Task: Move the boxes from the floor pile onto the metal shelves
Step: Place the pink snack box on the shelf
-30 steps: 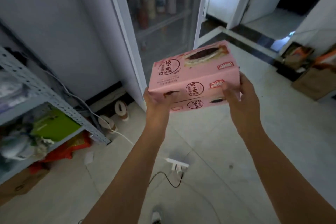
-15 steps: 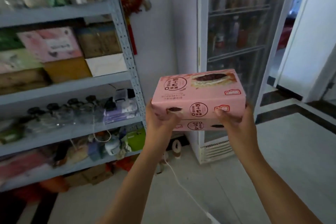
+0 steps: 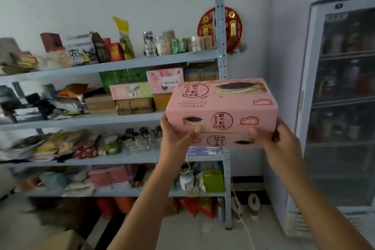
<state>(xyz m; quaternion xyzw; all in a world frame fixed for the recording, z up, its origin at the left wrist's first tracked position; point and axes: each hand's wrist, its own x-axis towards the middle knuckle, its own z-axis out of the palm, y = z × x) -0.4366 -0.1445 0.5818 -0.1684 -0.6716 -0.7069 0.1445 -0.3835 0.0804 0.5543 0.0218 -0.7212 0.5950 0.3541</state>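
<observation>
I hold two pink cardboard boxes (image 3: 221,105), one stacked on the other, raised in the air just right of the middle of the view, toward 3 o'clock. Their printing, a dark-filled cake and round black stamps, reads upside down to me.

My left hand (image 3: 175,138) grips the stack's left end, thumb on the near face and fingers hidden beneath. My right hand (image 3: 284,144) grips the right end the same way, thumb on the near face. The hands are apart, with the length of the boxes between them.

Pale grey metal shelves (image 3: 121,64) fill the 9 o'clock side, every level crowded with packets, jars and cartons. The boxes I hold hang in front of the shelves' right upright post and rest on no shelf. A smaller pink carton (image 3: 165,79) sits on the second level, at 11 o'clock from my boxes. A round red and gold wall ornament (image 3: 233,26) hangs at 1 o'clock. A tall glass-door fridge (image 3: 343,107) stands at the 3 o'clock edge.
</observation>
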